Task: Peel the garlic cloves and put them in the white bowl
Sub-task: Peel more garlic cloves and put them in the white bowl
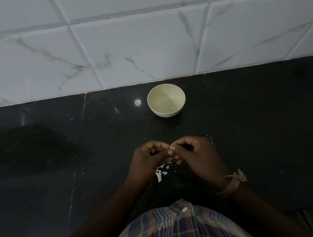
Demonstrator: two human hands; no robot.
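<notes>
Both hands meet above the black polished stone counter [247, 129]; the left hand [149, 158] and right hand [194, 152], fingers curled, pinch a small pale garlic clove [171, 147] between their fingertips; the round white bowl [166, 100] stands well beyond them near the tiled wall; white papery peel scraps [161, 172] lie beneath the hands.

White bowl [166, 100] on a black counter [247, 129]; white tiles [126, 45] with grey veining; white peel scraps [161, 171]; shirt [178, 229] plaid in blue, brown, cream; pinkish wristband [230, 184].

Dim black countertop [247, 129], seemingly marbled wall tiles [126, 45]
</notes>
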